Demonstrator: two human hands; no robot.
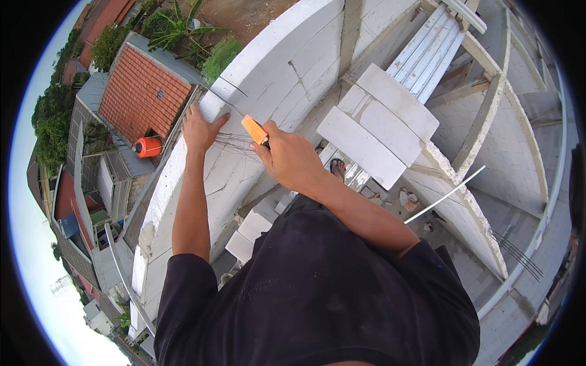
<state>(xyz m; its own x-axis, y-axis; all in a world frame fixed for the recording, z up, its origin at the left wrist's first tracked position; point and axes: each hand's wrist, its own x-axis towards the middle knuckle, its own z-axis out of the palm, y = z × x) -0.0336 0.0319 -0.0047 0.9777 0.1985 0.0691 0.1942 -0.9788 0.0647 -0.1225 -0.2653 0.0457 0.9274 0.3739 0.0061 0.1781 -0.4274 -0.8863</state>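
My left hand [201,128] rests on the top of the curved white block wall [281,49], fingers slightly apart at the edge and thumb pointing out. Just right of it, my right hand [287,155] grips the orange handle [254,129] of a tool, probably a saw, with a thin blade reaching toward the upper left over the wall top. Several thin dark lines, wires or scored marks, run on the wall below the handle [235,143].
Pale blocks [378,116] lie on metal channels [427,49] at right. More blocks [250,229] sit below. A sandaled foot [337,168] stands between. Concrete beams [488,122], a white pipe [445,195] and rebar [519,256] are at right. Roofs [134,91] lie beyond the drop at left.
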